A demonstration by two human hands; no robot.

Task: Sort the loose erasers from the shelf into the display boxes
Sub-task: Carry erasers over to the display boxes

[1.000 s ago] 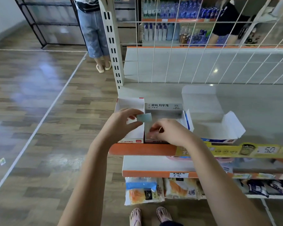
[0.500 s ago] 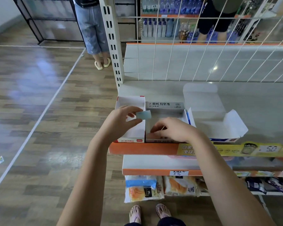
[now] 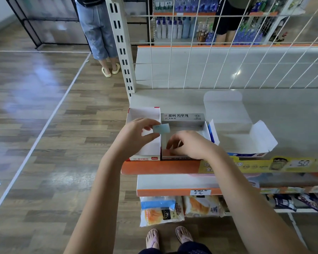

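Observation:
My left hand pinches a small light-blue eraser between thumb and fingertips, above the wall shared by two display boxes. The left one is a white box with red trim. Beside it stands a grey box with a Korean label. My right hand reaches down into the grey box with its fingers bent toward the floor of the box; whether they hold anything is hidden. A third box, white and blue with open flaps, lies to the right.
The boxes stand at the front left of a grey shelf with an orange edge. A slotted post and a wire grid rise behind. Bread packs lie below. A person stands on the wooden floor.
My left hand keeps the blue eraser in nearly the same place. My right hand has shifted slightly inside the grey box, its fingers working near the bottom.

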